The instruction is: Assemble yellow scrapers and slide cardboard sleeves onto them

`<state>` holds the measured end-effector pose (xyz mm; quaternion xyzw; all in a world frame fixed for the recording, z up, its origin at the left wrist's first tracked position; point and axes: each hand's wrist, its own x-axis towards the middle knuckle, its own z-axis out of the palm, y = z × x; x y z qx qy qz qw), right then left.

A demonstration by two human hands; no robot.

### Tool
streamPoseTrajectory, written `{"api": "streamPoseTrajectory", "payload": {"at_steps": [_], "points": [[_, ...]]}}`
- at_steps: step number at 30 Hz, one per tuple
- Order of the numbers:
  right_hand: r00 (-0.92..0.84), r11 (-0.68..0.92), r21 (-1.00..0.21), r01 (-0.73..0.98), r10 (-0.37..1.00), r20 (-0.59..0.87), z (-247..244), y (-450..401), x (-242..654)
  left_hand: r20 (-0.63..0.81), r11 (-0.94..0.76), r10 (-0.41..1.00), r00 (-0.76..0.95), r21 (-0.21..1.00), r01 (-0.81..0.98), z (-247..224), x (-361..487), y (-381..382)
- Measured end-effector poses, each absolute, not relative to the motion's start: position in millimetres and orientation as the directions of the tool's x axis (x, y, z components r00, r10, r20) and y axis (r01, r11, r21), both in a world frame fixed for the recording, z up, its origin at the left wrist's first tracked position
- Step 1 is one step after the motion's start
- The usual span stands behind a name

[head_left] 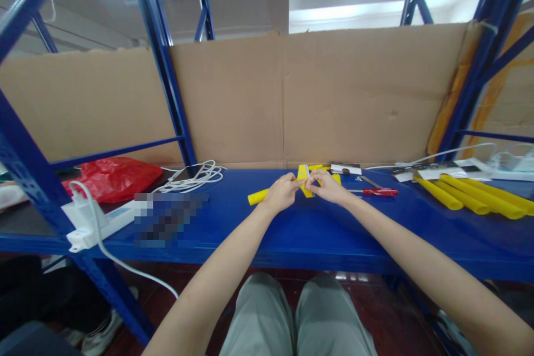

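Observation:
My left hand [284, 193] is closed around a yellow tool, whose round handle [257, 196] sticks out to the left. At the other side of that hand shows a flat, flared yellow head [303, 181], tilted up. A thin pale strip [307, 171] runs along the head's right edge. My right hand [327, 186] has its fingers pinched together at this edge; what exactly they grip is too small to tell. Behind the right hand lie other yellow pieces [336, 178], partly hidden. Just right of it rests a red-handled screwdriver [379, 192].
Several yellow tubes [479, 194] lie at the right on the blue bench [325, 233]. A black-and-white package [346, 168] lies at the back. Leftward are a coiled white cable [196, 178], a power strip [120, 217] and a red bag [114, 178]. Cardboard [354, 94] stands behind.

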<state>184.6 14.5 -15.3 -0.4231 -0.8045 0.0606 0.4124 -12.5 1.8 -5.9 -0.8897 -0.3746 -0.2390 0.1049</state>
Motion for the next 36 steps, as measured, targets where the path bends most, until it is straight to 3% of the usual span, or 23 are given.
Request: {"api": "streamPoseTrajectory", "payload": {"at_steps": [12, 22, 30, 36], "points": [[-0.318, 0.624, -0.459, 0.633, 0.749, 0.581, -15.3, 10.4, 183.0, 0.500, -0.713, 0.607, 0.617, 0.000, 0.701, -5.7, -13.8, 3.0], [-0.131, 0.561, -0.668, 0.490, 0.804, 0.580, -22.3, 20.5, 185.9, 0.513, -0.705, 0.626, 0.588, 0.050, 0.708, -5.6, -11.1, 1.7], [-0.227, 0.357, -0.901, 0.246, 0.925, 0.305, -13.6, 4.5, 184.9, 0.507, -0.691, 0.632, 0.586, 0.026, 0.722, -5.7, -10.8, 0.6], [-0.181, 0.318, -0.930, 0.186, 0.941, 0.285, -11.2, 1.2, 185.3, 0.464, -0.727, 0.599, 0.653, -0.026, 0.686, -4.6, -12.5, -3.1]]}}
